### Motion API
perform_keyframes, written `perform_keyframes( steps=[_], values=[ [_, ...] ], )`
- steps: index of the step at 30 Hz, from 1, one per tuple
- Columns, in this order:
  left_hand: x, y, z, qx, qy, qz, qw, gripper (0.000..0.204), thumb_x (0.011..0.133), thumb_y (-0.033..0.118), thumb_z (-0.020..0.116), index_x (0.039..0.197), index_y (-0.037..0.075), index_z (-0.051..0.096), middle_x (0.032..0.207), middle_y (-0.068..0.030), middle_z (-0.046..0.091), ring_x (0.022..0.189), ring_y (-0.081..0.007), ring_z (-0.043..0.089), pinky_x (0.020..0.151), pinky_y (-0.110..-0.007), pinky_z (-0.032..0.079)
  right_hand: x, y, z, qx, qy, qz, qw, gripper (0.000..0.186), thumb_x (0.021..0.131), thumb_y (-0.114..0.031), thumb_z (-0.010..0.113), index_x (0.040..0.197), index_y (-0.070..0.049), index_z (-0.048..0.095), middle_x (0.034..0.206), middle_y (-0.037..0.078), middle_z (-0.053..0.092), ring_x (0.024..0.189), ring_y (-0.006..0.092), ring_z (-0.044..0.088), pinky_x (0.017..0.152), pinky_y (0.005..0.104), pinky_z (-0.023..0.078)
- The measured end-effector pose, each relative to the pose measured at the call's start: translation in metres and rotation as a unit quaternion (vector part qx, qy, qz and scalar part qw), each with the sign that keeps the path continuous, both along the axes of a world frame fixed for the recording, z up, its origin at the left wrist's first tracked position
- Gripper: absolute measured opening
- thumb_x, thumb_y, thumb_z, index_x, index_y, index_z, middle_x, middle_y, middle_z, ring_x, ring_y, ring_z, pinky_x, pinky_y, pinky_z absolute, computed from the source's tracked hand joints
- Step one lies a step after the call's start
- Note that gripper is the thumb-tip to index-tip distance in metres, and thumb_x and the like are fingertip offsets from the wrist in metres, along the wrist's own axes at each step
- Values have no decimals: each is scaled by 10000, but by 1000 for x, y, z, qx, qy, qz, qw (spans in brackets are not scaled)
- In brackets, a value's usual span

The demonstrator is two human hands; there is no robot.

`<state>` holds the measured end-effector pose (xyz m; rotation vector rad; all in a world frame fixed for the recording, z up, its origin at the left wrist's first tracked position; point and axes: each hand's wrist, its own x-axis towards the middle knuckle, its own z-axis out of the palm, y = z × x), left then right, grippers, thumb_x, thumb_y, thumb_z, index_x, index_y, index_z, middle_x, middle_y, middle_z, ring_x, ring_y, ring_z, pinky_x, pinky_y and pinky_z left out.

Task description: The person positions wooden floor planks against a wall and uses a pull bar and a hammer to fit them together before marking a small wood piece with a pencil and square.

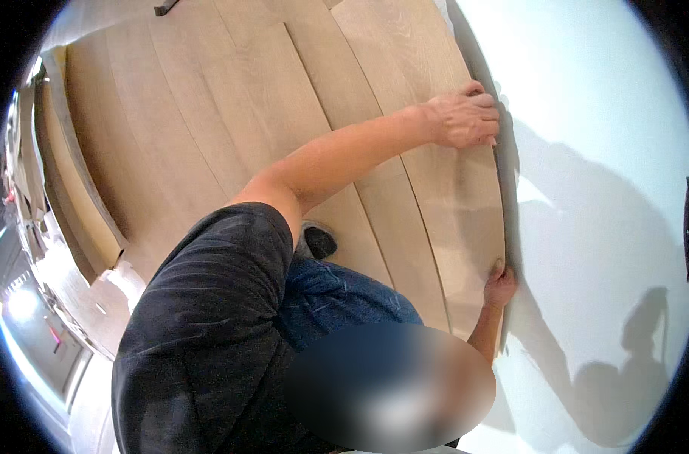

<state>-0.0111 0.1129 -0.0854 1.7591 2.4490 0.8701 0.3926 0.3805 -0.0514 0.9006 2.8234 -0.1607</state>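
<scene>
A light wood-look floor plank (pixel 465 212) lies lengthwise along the wall, its outer edge under both my hands. My left hand (pixel 465 119) reaches across to the far part of the plank, its fingers curled over the edge beside the wall. Closer to me, my right hand (pixel 500 284) grips the same edge, the thumb on the upper face and the other fingers mostly hidden. Another plank (pixel 394 200) runs alongside on the inner side, with a dark seam between the two.
Laid planks (pixel 155 113) cover the floor to the left. A pale wall (pixel 586 129) bearing my shadow stands at right. At far left, loose plank pieces (pixel 76 166) lie by a cluttered strip. A small dark object (pixel 165 7) rests at the top. My shoe (pixel 319 240) is on the planks.
</scene>
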Motion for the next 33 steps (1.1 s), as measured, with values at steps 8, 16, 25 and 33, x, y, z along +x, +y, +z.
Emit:
perform_keyframes(
  steps=[8,16,25,33],
  values=[
    [-11,24,-43,57,-39,-18,997,319,897,287,717,1185,156,766,1366,-134,589,1314,-389,464,1128,-549,334,21,0,-16,-3,-42,-65,997,518,1003,-489,582,1266,-51,668,1232,237,683,1139,447,639,987,518,515],
    [-14,25,-52,-74,7,-18,997,381,998,318,626,1317,117,682,1406,-171,558,1346,-404,442,1143,-555,351,141,28,1,83,-59,-60,993,511,1024,-460,572,1317,-45,621,1344,186,651,1224,393,614,1041,503,491],
    [-29,31,-62,-204,346,-60,914,447,1070,441,510,1451,231,613,1445,-120,609,1402,-266,496,1187,-471,342,152,5,-8,108,-10,-123,986,478,1027,-471,525,1329,-123,651,1360,139,652,1275,360,587,1106,558,416],
    [-10,41,-43,-341,265,32,901,647,1044,545,493,1555,149,465,1590,-116,460,1461,-339,424,1154,-575,358,128,-11,-32,131,-56,-221,965,570,1068,-503,472,1467,-105,549,1523,134,526,1440,320,456,1211,473,360]
  ],
)
